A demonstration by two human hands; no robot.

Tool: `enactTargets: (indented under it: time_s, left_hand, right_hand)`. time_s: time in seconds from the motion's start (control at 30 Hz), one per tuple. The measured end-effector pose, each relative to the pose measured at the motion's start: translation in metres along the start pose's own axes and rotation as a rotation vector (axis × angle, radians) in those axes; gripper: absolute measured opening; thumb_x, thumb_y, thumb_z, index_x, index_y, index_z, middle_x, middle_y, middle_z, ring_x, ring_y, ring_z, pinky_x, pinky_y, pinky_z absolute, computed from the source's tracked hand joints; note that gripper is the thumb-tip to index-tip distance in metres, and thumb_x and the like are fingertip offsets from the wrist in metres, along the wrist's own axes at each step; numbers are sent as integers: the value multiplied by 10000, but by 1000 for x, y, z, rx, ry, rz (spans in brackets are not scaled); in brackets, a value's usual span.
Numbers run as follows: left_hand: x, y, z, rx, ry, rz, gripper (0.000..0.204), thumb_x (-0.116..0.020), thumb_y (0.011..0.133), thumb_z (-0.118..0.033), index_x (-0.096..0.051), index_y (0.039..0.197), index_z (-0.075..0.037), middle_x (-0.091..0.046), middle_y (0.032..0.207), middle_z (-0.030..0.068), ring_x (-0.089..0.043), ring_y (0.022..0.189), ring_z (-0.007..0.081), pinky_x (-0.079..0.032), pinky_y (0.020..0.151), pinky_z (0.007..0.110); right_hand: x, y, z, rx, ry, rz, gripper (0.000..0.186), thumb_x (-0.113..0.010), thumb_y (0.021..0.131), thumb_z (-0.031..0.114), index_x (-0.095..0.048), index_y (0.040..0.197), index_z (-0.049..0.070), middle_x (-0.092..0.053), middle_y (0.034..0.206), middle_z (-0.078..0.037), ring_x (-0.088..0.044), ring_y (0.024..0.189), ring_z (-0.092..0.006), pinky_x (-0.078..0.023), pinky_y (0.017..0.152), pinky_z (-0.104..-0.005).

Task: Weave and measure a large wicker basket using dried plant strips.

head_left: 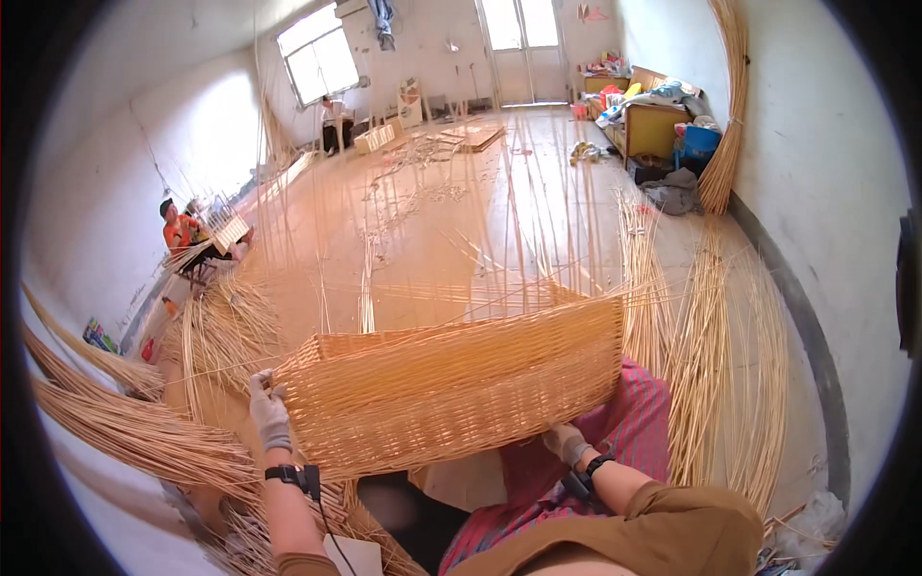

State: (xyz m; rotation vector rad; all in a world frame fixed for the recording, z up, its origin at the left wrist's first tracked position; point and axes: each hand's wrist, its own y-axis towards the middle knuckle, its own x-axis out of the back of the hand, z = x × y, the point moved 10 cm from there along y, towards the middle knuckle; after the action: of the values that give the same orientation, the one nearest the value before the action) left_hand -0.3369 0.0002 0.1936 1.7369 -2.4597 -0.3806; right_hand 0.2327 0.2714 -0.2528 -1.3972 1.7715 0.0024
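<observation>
Floor [588, 206] carries reeds [699, 360] along left and right edges. One woven basket [451, 398] over lap [645, 408]; two gloved hands: left hand [269, 411] grips its left end, right hand [565, 444] underneath, finger closure indeterminable.

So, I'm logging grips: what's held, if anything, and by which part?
A woven basket: the left hand grips its left end; the right hand, partly hidden, meets its lower edge.

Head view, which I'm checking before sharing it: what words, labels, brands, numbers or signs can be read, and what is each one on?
No text can be read anywhere in this view.
Woven basket: no lettering visible.
Small green-and-blue item by the left wall: any print is too small and blurred to read.
Blue bucket: no readable marking.
</observation>
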Motion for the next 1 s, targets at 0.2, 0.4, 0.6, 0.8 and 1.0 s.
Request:
enactTargets:
  time_s: [0.2,0.4,0.6,0.8,1.0]
  left_hand:
    - [-35,-71,-46,-562,831,10,808,-644,808,73,-323,1534,-78,-496,1437,186,-482,1335,338,-346,1149,355]
    - [-36,-162,4,-63,1255,-22,1198,-771,677,-11,-30,1611,-123,-400,1499,266,-452,1343,426,-360,1147,374]
    - [-36,-190,54,-17,1255,223,1201,-773,711,-70,11,1613,-191,-388,1471,319,-459,1327,435,-398,1117,421]
    - [-30,-138,112,180,1199,349,1002,-706,860,-101,-43,1610,-126,-668,1053,231,-658,705,251,-549,604,391]
    - [-57,-131,92,-33,1524,346,866,-669,893,-247,-167,1573,-63,-654,1072,248,-643,916,341,-519,834,453]
  right_hand:
    - [-30,-16,60,451,-986,-38,396,-612,996,264,-552,1342,82,-609,1357,-83,-497,1302,-266,-396,1100,-430]
    - [-55,-25,17,338,-828,216,352,-630,991,153,-532,1329,173,-597,1321,-41,-579,1198,-248,-494,971,-419]
    - [-116,-50,-14,345,-955,625,421,-555,1031,143,-434,1408,287,-545,1356,1,-533,1239,-187,-431,1079,-389]
    - [-157,-98,-41,380,-1019,645,290,-534,996,94,-505,1279,148,-574,1229,-153,-538,1203,-335,-498,992,-470]
    - [-171,-120,-56,437,-973,510,292,-589,948,67,-580,1238,100,-640,1211,-111,-620,1094,-241,-518,906,-390]
